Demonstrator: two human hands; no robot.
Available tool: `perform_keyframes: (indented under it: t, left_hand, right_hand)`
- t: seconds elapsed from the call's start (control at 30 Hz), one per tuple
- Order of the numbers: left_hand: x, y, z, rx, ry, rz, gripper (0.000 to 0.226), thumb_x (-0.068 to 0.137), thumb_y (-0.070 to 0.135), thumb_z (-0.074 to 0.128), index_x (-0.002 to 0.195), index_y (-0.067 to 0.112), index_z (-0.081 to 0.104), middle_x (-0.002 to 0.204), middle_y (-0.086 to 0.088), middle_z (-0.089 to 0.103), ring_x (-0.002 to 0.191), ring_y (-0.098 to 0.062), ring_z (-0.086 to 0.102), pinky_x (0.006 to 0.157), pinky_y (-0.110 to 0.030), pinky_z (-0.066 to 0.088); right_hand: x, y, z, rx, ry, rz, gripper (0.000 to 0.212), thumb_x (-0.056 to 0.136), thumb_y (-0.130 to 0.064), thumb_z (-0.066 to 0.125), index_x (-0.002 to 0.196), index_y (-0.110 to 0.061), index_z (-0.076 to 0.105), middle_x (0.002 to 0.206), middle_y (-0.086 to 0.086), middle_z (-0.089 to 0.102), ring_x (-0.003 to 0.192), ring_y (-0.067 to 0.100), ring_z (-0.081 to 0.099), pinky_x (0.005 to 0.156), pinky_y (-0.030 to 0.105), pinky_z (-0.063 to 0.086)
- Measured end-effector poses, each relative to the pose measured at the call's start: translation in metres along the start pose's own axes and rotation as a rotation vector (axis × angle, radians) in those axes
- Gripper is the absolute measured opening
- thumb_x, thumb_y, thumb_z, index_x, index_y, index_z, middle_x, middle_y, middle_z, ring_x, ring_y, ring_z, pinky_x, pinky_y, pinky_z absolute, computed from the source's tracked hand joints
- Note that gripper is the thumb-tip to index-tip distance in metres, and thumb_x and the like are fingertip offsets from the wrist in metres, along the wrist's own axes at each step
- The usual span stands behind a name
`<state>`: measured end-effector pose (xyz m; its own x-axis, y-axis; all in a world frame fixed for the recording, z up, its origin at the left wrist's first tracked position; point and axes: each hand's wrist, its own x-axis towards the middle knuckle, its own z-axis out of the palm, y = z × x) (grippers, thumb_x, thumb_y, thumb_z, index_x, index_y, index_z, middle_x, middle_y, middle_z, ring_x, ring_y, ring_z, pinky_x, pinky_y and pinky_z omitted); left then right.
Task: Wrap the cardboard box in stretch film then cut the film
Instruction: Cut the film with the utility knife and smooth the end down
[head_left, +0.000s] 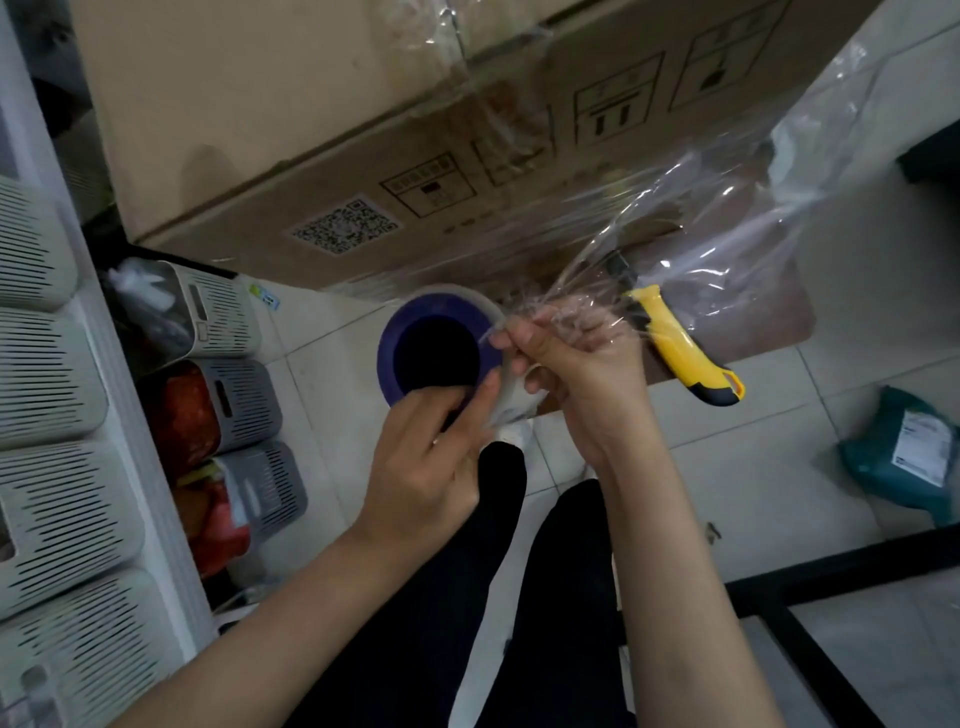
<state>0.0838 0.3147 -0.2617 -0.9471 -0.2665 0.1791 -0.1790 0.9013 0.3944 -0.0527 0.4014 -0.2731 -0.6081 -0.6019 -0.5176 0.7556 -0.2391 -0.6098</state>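
Box (291, 135): far, partly under film (769, 208).
Left hand (431, 457): fingers grip roll (387, 358).
Right hand (587, 364): fingers pinch bunched film.
Knife (680, 348): just right.

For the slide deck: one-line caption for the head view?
Stretch-wrapping: left hand holds the roll, right hand pinches bunched film running to the box; knife just beyond the right hand.
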Motion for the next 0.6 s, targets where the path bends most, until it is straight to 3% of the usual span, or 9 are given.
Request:
perform_keyframes:
  t: [0.1,0.2,0.3,0.37,0.43,0.5,0.6]
  left_hand:
    - [-0.007,0.008,0.008,0.023,-0.064,0.021,0.059,0.073,-0.015,0.07,0.128,0.004,0.056,0.09,-0.02,0.066,0.081,-0.032,0.06,0.075,-0.034,0.043]
    - [-0.006,0.011,0.009,0.033,-0.078,-0.001,0.062,0.071,-0.013,0.074,0.128,0.007,0.056,0.096,-0.02,0.066,0.089,-0.032,0.06,0.081,-0.035,0.044]
    - [0.006,0.014,-0.011,-0.056,-0.005,-0.015,0.041,0.085,0.015,0.071,0.122,0.004,0.059,0.113,-0.018,0.06,0.105,-0.029,0.054,0.089,-0.039,0.045]
    - [0.026,0.018,-0.031,-0.101,0.083,-0.07,0.041,0.093,0.029,0.061,0.124,0.004,0.056,0.117,-0.01,0.053,0.109,-0.023,0.05,0.094,-0.034,0.043]
    - [0.053,0.025,-0.052,-0.136,0.059,-0.201,0.049,0.093,0.043,0.055,0.127,0.007,0.056,0.116,-0.002,0.052,0.111,-0.015,0.05,0.097,-0.024,0.039]
    - [0.08,0.035,-0.066,-0.239,-0.072,-0.366,0.05,0.084,0.053,0.06,0.121,0.019,0.063,0.112,0.012,0.059,0.108,-0.002,0.053,0.093,-0.011,0.038]
    - [0.1,0.048,-0.065,-0.497,-0.164,-0.55,0.011,0.078,0.034,0.075,0.087,0.038,0.07,0.08,0.028,0.07,0.081,0.013,0.061,0.072,-0.004,0.043]
  right_hand:
    - [-0.002,-0.004,-0.003,-0.005,0.047,0.006,0.016,0.076,-0.002,0.07,0.078,-0.006,0.055,0.062,0.001,0.075,0.036,0.004,0.051,0.037,0.014,0.038]
    - [-0.004,-0.009,-0.008,-0.031,0.063,-0.006,0.02,0.072,-0.006,0.07,0.083,-0.004,0.054,0.062,0.0,0.075,0.038,0.004,0.055,0.037,0.015,0.039]
    - [-0.006,-0.011,-0.006,-0.101,0.051,0.017,0.012,0.081,0.006,0.066,0.085,-0.001,0.057,0.061,0.0,0.075,0.038,0.004,0.058,0.037,0.015,0.04]
    - [-0.009,-0.013,-0.003,-0.13,0.023,0.022,0.01,0.082,0.006,0.066,0.086,0.001,0.058,0.061,-0.002,0.075,0.039,0.004,0.06,0.037,0.013,0.041]
    - [-0.014,-0.015,0.001,-0.152,-0.029,0.026,0.015,0.081,0.006,0.068,0.079,-0.005,0.059,0.059,-0.003,0.074,0.041,0.005,0.064,0.036,0.013,0.042]
    - [-0.02,-0.016,0.01,-0.157,-0.071,0.029,0.02,0.077,0.007,0.069,0.074,-0.012,0.063,0.056,-0.003,0.073,0.043,0.006,0.066,0.037,0.014,0.045]
    - [-0.027,-0.01,0.025,-0.125,-0.082,0.078,0.032,0.077,0.014,0.063,0.074,-0.017,0.07,0.055,-0.005,0.072,0.045,0.005,0.067,0.04,0.016,0.05]
